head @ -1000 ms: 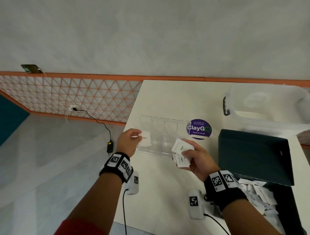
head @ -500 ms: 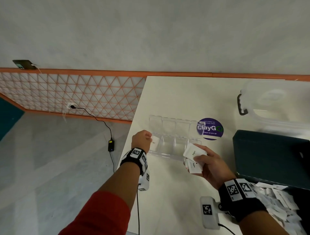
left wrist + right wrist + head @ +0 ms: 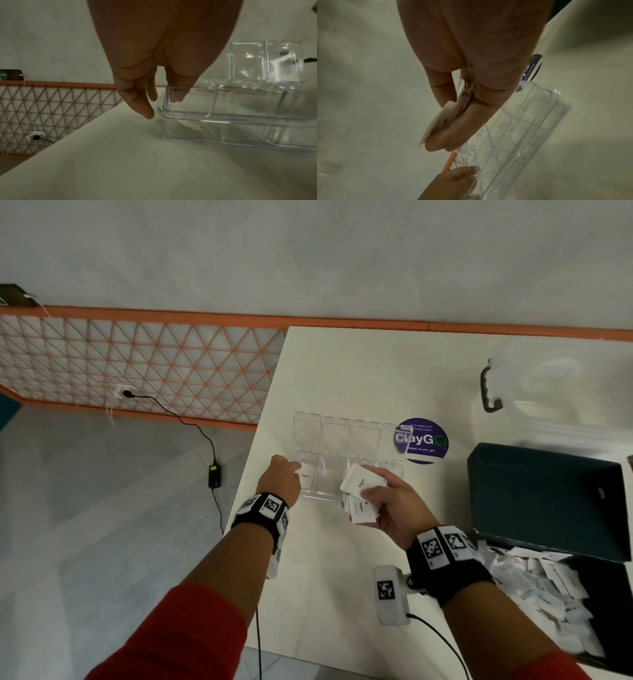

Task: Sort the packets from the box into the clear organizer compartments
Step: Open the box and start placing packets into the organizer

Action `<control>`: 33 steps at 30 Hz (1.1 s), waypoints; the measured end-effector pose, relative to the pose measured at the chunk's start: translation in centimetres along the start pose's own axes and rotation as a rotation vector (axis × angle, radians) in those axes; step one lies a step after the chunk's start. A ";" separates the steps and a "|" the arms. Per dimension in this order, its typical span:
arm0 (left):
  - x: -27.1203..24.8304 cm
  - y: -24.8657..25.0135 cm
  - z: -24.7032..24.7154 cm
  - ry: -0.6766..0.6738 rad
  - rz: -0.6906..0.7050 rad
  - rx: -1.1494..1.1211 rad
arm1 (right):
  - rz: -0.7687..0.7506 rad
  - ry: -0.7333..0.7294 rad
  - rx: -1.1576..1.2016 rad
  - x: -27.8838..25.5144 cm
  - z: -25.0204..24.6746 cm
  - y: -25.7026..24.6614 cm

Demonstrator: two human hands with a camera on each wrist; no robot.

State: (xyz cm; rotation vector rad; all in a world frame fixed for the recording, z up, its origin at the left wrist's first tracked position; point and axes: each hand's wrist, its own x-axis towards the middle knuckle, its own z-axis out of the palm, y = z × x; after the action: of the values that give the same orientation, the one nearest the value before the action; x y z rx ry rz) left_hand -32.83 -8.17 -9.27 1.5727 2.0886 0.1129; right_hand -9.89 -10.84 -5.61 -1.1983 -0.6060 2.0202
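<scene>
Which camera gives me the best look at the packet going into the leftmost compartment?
The head view: the sugar packet shows its printed face beside the left hand, in the clear organizer's end compartment. The left wrist view shows only a white blur through the wall. The right wrist view does not show it clearly.

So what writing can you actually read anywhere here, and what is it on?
"ClayGO", "Clean as you go": purple round sticker on the table; its small top line is blurred.
"Sugar": packet in the clear organizer's left end compartment.
"Sugar": top packet in the right hand.
Lower held packet: print unreadable.
Wrist markers: patterns only.
</scene>
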 end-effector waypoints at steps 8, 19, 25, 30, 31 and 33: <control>-1.1 -0.8 1.7 -0.168 0.035 -0.036 | 0.004 -0.004 -0.043 0.1 1.5 -0.1; -3.0 0.0 2.6 -0.161 0.122 -0.060 | 0.000 0.048 -0.030 -1.5 -0.2 1.2; -4.1 0.2 2.5 -0.154 0.133 -0.013 | -0.009 0.052 -0.033 -2.1 -0.4 1.4; -4.8 -0.1 2.3 -0.145 0.137 0.087 | -0.014 0.055 -0.073 -2.5 -0.2 1.7; -5.0 -0.2 2.2 -0.133 0.146 0.101 | -0.017 0.058 -0.083 -2.6 -0.1 1.7; -5.4 -0.2 1.6 -0.040 0.184 0.083 | -0.026 0.059 -0.101 -2.7 0.0 1.7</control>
State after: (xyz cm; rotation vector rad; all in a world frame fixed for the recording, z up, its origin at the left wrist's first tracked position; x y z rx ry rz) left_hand -31.20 -13.60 -8.83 1.8004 1.9376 0.0592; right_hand -9.59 -14.01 -5.22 -1.2981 -0.6979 1.9449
